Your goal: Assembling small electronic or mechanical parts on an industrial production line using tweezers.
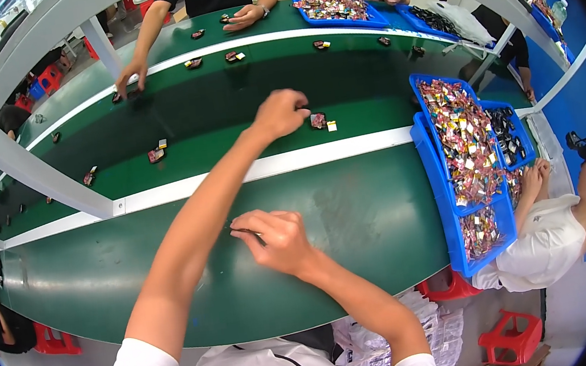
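Observation:
My left hand [280,116] reaches over the dark green belt [204,113], its fingers curled closed. A dark bit shows at its fingertips, too small to make out. Just right of those fingers, a small black item with a reddish packet [318,120] lies on the belt, beside a white-and-yellow tab [332,126]. Closer to me, above the green worktop [358,233], my right hand [274,238] pinches a thin black piece [253,236] between thumb and fingers. Most of that piece is hidden by the hand.
Blue trays [452,229] heaped with small reddish packets stand at the right, next to a tray of black parts [505,135]. A white rail [318,152] divides worktop and belt. Co-workers sit opposite and at the right. A slanted white post [41,155] rises at the left.

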`<state>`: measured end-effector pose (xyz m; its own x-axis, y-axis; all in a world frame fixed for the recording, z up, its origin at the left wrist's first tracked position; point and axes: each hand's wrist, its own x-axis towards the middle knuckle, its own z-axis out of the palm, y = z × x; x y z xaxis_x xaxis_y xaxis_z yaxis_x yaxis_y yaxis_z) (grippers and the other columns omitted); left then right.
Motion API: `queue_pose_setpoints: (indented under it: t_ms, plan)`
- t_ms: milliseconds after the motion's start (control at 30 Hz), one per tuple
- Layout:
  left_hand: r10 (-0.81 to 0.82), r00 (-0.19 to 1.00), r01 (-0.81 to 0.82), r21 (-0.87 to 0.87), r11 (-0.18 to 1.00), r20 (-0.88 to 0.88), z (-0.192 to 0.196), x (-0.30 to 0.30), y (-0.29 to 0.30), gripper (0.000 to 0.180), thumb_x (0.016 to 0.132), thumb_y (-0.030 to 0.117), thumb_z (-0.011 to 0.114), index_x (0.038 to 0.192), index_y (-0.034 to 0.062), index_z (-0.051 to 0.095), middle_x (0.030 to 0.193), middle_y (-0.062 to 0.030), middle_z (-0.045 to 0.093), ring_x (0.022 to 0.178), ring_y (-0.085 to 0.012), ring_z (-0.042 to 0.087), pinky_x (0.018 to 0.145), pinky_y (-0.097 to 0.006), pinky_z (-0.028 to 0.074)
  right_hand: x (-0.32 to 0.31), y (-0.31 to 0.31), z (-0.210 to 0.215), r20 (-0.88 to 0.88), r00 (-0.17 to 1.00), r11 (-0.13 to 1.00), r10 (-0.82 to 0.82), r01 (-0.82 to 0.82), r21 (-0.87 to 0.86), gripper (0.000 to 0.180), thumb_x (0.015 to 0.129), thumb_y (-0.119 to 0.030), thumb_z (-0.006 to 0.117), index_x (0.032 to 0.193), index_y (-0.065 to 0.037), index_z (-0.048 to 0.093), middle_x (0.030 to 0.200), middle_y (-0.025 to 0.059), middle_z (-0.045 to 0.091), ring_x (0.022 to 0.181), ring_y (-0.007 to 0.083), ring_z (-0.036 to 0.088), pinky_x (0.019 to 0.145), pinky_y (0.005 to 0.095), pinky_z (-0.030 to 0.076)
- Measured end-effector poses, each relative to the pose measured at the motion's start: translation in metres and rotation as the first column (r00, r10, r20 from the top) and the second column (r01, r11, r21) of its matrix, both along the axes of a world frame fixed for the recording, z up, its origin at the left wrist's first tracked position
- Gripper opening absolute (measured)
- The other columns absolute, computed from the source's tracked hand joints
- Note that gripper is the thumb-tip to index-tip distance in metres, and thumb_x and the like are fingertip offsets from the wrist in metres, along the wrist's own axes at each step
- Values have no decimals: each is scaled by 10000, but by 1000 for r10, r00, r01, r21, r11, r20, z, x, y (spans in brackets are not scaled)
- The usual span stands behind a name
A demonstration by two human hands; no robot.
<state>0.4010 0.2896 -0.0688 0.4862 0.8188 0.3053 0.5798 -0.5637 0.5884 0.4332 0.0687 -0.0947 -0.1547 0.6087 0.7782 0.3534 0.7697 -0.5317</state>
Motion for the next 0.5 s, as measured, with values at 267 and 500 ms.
queue_pose_setpoints:
  t_ms: [267,500]
  plan:
    - [163,981,-178,-148,973,-110,-10,30,8,219,764,194,806,813,16,689,849,-142,735,801,-268,718,700,-395,573,3,1,6,13,1000,999,8,-8,-32,194,721,13,781,883,-68,713,844,40,732,567,233,652,518,321,499]
    - [251,931,-98,-482,871,264,5,-16,-36,172,883,91,733,950,-40,646,732,-86,714,528,-106,608,437,-275,460,3,-3,5,7,1000,999,29,-29,-26,141,757,-1,787,863,-63,719,861,54,753,604,219,694,542,309,536]
